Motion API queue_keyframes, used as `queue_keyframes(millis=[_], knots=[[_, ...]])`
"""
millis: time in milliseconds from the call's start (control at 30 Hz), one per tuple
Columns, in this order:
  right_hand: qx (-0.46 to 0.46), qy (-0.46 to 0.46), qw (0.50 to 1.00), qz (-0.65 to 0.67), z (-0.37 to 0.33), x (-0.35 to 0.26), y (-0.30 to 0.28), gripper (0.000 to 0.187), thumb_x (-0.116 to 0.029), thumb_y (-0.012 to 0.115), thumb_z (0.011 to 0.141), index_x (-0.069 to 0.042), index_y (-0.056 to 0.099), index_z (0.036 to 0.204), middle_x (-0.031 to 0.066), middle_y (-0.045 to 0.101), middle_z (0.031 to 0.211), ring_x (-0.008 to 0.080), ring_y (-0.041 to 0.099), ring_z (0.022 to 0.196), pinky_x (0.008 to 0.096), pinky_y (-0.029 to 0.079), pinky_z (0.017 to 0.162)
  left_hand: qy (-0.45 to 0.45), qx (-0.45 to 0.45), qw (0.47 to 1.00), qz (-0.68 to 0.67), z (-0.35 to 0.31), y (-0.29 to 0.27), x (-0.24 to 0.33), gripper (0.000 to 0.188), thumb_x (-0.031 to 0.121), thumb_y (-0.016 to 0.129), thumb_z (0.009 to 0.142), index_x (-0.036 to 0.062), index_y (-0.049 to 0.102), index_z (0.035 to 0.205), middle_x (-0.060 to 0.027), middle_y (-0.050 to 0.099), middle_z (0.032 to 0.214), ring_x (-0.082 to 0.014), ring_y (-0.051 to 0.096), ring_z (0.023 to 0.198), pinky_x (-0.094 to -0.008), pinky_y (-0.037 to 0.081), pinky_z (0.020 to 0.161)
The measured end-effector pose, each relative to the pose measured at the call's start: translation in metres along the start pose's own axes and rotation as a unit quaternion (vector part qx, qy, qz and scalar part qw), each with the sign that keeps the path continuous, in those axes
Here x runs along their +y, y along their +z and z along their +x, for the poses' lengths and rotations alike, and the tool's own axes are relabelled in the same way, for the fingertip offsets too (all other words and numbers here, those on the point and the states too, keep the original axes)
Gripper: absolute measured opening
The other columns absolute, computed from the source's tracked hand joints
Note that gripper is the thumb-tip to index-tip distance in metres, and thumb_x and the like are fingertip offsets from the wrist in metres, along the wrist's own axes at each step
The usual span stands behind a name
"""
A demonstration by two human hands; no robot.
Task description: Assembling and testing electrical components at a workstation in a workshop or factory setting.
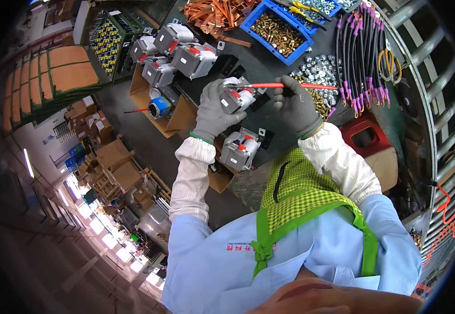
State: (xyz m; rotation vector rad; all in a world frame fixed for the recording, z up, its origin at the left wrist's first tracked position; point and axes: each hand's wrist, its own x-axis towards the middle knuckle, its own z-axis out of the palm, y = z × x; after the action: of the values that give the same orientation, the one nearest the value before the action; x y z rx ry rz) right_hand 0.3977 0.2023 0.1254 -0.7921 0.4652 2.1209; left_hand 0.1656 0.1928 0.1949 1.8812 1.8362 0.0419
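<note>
My left hand point(213, 111), in a grey glove, grips a boxy grey electrical unit point(236, 100) with red parts at the table's near edge. In my right hand point(296, 106), also gloved, is a slim red-handled brush point(267, 85), held level between the closed fingers. Its metal-collared tip reaches over the top of the unit; whether it touches cannot be made out. A similar grey unit point(239, 150) stands closer to me, below my hands. Several more grey units point(195, 59) are grouped at the far left of the table.
Blue bins point(277, 31) of brass-coloured screws and loose silver nuts point(314, 70) lie beyond my right hand. Black cables point(361, 57) with purple ends hang at the right near scissors point(390, 65). Copper strips point(217, 15) are piled far back. A blue can point(159, 107) sits left.
</note>
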Motion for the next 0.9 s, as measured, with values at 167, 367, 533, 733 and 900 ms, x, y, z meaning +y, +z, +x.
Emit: queue_keyframes(millis=[167,367,533,733,900], knots=[[0.016,-0.043,0.996,-0.074,-0.008,-0.004,-0.004,0.019,-0.027,0.054,0.095,-0.009,0.059,0.099,-0.0025,0.053,0.076,0.0094,0.047,0.065,0.0226,0.040,0.057,-0.008,0.013,0.999,-0.036,0.000,-0.001,-0.003,0.097,0.031,0.089,0.055,0.0077,0.036,0.133,-0.0180,0.043,0.129,-0.0371,0.043,0.122,-0.0455,0.040,0.102],[0.032,-0.105,0.994,-0.022,-0.009,-0.028,-0.035,0.020,-0.030,0.054,0.097,-0.010,0.056,0.096,-0.0029,0.051,0.075,0.0079,0.046,0.062,0.0219,0.039,0.053,-0.003,0.057,0.991,-0.124,-0.013,0.009,-0.015,0.096,0.024,0.090,0.056,0.0014,0.035,0.132,-0.0168,0.047,0.125,-0.0309,0.051,0.116,-0.0405,0.045,0.098],[0.077,-0.097,0.987,-0.098,0.006,-0.018,-0.056,0.022,-0.036,0.055,0.097,-0.014,0.057,0.095,-0.0041,0.051,0.074,0.0060,0.045,0.061,0.0202,0.038,0.051,-0.007,0.054,0.983,-0.178,-0.037,0.009,-0.048,0.100,0.020,0.090,0.057,0.0024,0.031,0.135,-0.0156,0.046,0.127,-0.0263,0.051,0.117,-0.0376,0.047,0.097],[0.142,-0.070,0.974,-0.160,0.014,-0.003,-0.048,0.018,-0.033,0.055,0.096,-0.017,0.053,0.087,-0.0042,0.052,0.069,0.0064,0.045,0.056,0.0207,0.036,0.047,-0.023,0.056,0.976,-0.211,-0.039,0.015,-0.058,0.098,0.019,0.091,0.056,0.0056,0.033,0.134,-0.0151,0.046,0.129,-0.0273,0.052,0.117,-0.0379,0.047,0.098],[0.130,-0.067,0.979,-0.141,0.013,0.001,-0.045,0.018,-0.032,0.054,0.096,-0.017,0.053,0.086,-0.0048,0.049,0.067,0.0062,0.041,0.054,0.0205,0.033,0.046,-0.024,0.056,0.977,-0.205,-0.038,0.012,-0.051,0.100,0.021,0.092,0.054,0.0067,0.033,0.134,-0.0155,0.047,0.128,-0.0276,0.054,0.115,-0.0380,0.048,0.097]])
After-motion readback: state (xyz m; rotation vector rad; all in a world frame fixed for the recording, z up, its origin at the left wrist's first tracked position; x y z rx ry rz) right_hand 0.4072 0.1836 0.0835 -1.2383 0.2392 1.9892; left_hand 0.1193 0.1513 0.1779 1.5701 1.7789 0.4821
